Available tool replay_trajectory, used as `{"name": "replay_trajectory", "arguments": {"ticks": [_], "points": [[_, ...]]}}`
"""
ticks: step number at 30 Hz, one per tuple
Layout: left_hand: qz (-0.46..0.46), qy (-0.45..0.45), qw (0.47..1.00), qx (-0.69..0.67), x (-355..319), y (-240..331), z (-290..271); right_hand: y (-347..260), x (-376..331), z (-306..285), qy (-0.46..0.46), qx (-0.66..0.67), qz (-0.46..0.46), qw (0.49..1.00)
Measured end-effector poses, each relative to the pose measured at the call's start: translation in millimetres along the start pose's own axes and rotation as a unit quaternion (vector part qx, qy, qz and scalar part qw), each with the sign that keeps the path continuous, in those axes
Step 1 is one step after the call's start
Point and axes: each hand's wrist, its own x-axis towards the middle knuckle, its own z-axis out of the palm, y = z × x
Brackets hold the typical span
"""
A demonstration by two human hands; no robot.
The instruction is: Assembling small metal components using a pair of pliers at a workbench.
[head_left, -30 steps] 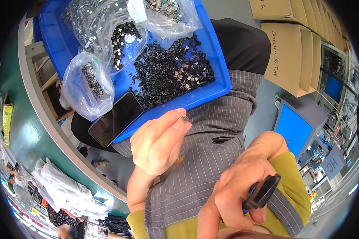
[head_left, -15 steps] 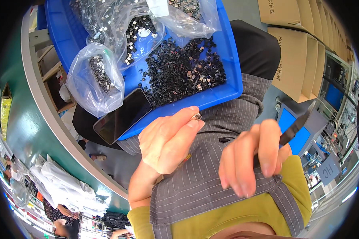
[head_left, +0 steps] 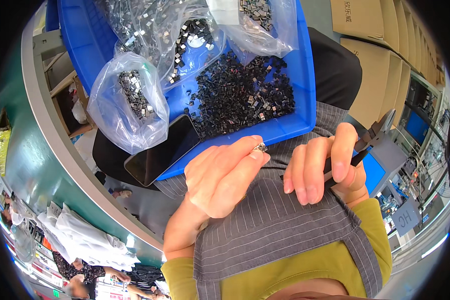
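Small silvery metal part pinched in left hand; black-handled cutting pliers gripped in right hand.
Light, stiff and likely slippery, the part is best held by its edges.

Bright, even daylight-type light, colours saturated, centre sharp; soft shadow under the left hand on the striped apron, none hard. Glare on the clear plastic bags and a sky-like reflection on the dark phone screen; the blue tray is well exposed. Strong fisheye: black corners, the table edge bends, and the cardboard boxes and the rim of the frame go small and slightly soft.
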Motion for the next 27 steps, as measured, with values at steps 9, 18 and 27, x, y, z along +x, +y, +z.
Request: {"name": "replay_trajectory", "arguments": {"ticks": [9,18,27], "points": [[-0.005,0.022,1.0,0.005,2.4,-11.1,-3.7,4.8,16.5,-0.8,0.026,-0.022,0.004,0.999],[-0.133,0.016,0.991,-0.027,-17.9,-14.3,-13.4,27.6,29.5,-26.6,0.081,-0.26,0.028,0.962],[-0.246,0.183,0.95,0.06,-41.8,-17.0,-70.1,52.0,47.6,-31.6,0.128,-0.357,0.156,0.912]]}}
